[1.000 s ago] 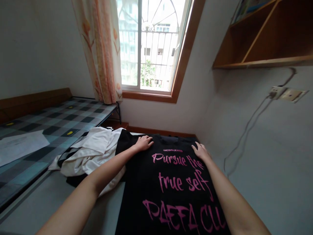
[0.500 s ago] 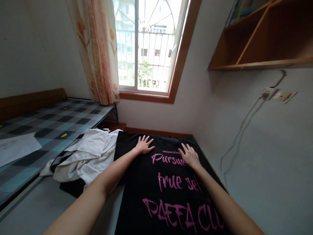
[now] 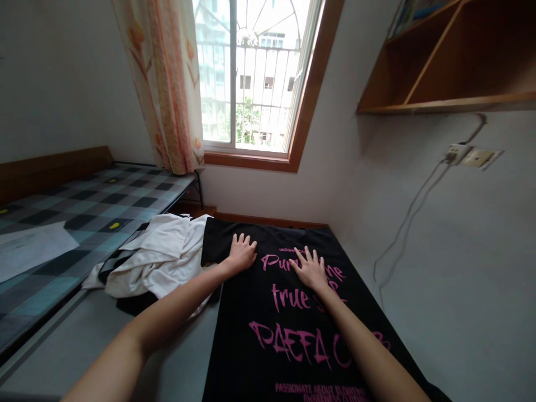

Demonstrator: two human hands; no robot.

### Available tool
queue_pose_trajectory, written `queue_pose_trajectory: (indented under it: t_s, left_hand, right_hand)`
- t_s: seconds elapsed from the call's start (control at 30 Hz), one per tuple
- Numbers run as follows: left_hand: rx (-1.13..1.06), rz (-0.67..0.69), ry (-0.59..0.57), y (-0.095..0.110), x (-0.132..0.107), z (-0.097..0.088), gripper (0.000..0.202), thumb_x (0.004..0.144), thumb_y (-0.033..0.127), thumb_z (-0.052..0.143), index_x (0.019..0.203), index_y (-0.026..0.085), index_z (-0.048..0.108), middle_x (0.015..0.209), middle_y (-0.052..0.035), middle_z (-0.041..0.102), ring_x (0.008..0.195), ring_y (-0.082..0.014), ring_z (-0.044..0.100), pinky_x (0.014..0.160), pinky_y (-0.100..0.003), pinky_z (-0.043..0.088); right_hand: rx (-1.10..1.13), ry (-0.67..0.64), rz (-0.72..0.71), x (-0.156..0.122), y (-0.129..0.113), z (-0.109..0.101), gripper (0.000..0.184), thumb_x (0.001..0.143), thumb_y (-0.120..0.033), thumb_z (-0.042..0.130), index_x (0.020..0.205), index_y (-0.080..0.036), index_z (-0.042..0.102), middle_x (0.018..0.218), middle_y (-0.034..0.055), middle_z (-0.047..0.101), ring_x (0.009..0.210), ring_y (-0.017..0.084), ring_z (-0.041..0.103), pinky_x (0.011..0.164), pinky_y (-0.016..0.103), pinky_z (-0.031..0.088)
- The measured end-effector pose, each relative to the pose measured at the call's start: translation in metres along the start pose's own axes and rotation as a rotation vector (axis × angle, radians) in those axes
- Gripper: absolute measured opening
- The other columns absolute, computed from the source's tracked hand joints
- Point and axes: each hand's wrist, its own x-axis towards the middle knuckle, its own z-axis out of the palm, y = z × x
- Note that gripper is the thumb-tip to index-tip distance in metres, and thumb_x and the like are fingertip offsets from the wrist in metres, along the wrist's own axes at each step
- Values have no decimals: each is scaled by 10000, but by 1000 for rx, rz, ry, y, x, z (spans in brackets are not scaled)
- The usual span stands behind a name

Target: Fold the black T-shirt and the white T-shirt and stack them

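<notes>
A black T-shirt [image 3: 247, 312] with pink lettering lies spread flat on the table [image 3: 184, 340]. My left hand [image 3: 243, 253] rests on its upper left part with the fingers spread. Across the printed words, my right hand [image 3: 310, 269] lies palm down, also with fingers apart, covering some letters. Neither hand grips the cloth. Left of the shirt, a heap of white clothes [image 3: 163, 245] with some black and grey cloth sits on the table, against the shirt's sleeve.
A bed with a checked mattress [image 3: 138, 192] stands at the left, with a white paper [image 3: 33, 245] on it. Behind are a curtain [image 3: 167, 84] and a barred window [image 3: 268, 72]. A wooden shelf [image 3: 427, 109] and a socket [image 3: 458, 152] with a cable are on the right wall.
My right hand has slid left and slightly down over the lettering, uncovering words at the right. My left hand has shifted slightly left. More print shows at the bottom of the shirt.
</notes>
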Motion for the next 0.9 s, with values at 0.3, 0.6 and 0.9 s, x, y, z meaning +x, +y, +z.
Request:
queue_pose_trajectory:
  t_s: [0.3,0.6,0.9]
  left_hand:
    - [17,-310,227,-85,-62,-31,518,917,453,444,1343,171,528,1413,-158,498,1279,-344,430,1051,-510,314]
    - [-116,-494,244,-102,-73,-12,443,918,482,449,1148,173,667,1301,-155,589,1179,-332,517,1004,-485,362]
    - [-293,-52,211,-60,-73,18,438,884,157,481,1283,294,598,1377,-106,548,1301,-262,467,1130,-529,168]
  right_hand:
    - [-14,36,32,2,-1,5,691,914,-680,265,1517,-342,278,1601,58,218,1460,340,145,1149,522,124]
    - [-14,28,42,0,-3,3,691,915,-677,273,1517,-337,281,1599,61,224,1458,327,160,1149,520,130]
    - [-21,63,31,-1,-3,2,680,918,-672,282,1508,-336,310,1584,67,264,1445,319,207,1141,517,162]
